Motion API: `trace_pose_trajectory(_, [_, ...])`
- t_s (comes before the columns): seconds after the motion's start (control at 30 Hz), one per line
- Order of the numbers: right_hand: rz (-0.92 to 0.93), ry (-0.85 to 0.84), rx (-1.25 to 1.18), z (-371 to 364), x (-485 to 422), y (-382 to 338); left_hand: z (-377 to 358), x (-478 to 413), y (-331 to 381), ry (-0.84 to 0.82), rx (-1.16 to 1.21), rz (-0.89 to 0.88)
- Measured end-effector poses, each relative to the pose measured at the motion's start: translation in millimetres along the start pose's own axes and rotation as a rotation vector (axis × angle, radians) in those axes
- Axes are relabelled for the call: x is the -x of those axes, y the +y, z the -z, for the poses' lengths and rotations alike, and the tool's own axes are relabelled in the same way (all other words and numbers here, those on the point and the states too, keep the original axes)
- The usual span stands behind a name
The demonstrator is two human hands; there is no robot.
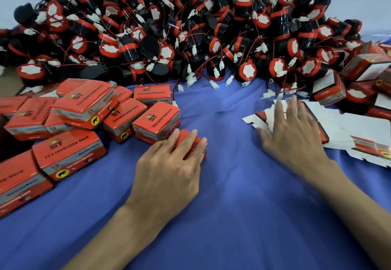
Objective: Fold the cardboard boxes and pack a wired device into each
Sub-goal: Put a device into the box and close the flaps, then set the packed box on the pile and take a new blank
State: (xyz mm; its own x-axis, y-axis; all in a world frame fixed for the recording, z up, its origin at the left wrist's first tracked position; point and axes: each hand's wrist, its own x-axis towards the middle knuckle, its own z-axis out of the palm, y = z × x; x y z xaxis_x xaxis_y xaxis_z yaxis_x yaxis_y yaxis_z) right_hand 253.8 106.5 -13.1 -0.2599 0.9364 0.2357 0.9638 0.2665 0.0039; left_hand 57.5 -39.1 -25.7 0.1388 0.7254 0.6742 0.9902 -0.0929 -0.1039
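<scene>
Across the back of the blue cloth (222, 195) runs a heap of reversing horns (190, 26): black bodies with red rims, thin red and black wires, and white plug connectors. They are tangled so thickly that single units are hard to separate. The heap's left and right ends are cut off by the frame.

In front of the heap, towards its left end, lies a cluster of folded red boxes (88, 104) printed "12v reversing horn". Some are stacked askew, and those nearest the frame edge are only partly in view.

In front of the heap's middle, at the near edge of that cluster, the left hand (169, 164) covers one more closed box (187, 140). Its fingers are curled over the top and far edge, grasping the box as it sits on the cloth. The thumb and most of the box are hidden beneath the hand, so its print cannot be read.

In front of the heap's right part, the right hand (294, 130) is released. Its straight, spread fingers press down on a pile of flat, unfolded cardboard blanks (342, 123), which lie white side up with red printed strips showing. This hand is blurred, and its fingertips are hard to make out.

At the heap's right end sit more red boxes (364, 62), some with their white flaps open. They are cut off by the frame.
</scene>
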Motion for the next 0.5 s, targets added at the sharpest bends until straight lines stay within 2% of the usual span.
trace_pose_trajectory(0.03, [-0.034, -0.074, 0.045, -1.4, 0.1, 2.4, 1.2, 0.4, 0.7, 0.001, -0.023, 0.005])
trace_pose_trajectory(0.1, [-0.028, -0.112, 0.115, -3.5, 0.4, 3.1, 6.7, -0.2, 1.2, -0.011, -0.067, 0.031])
trace_pose_trajectory(0.2, [0.052, -0.021, 0.169, -1.7, 0.2, 1.1, 17.7, -2.7, 4.9, -0.077, -0.123, 0.116])
trace_pose_trajectory(0.3, [0.05, 0.074, 0.15, -2.6, 1.3, 4.1, 24.1, -7.3, 3.7, -0.14, -0.149, 0.201])
trace_pose_trajectory(0.4, [0.029, 0.266, 0.019, 1.7, 2.7, 0.0, 28.1, -8.3, -10.1, -0.172, -0.147, 0.273])
trace_pose_trajectory(0.5, [0.164, 0.656, -0.125, 9.1, 4.7, -3.5, 29.1, -8.4, -25.2, -0.206, -0.172, 0.292])
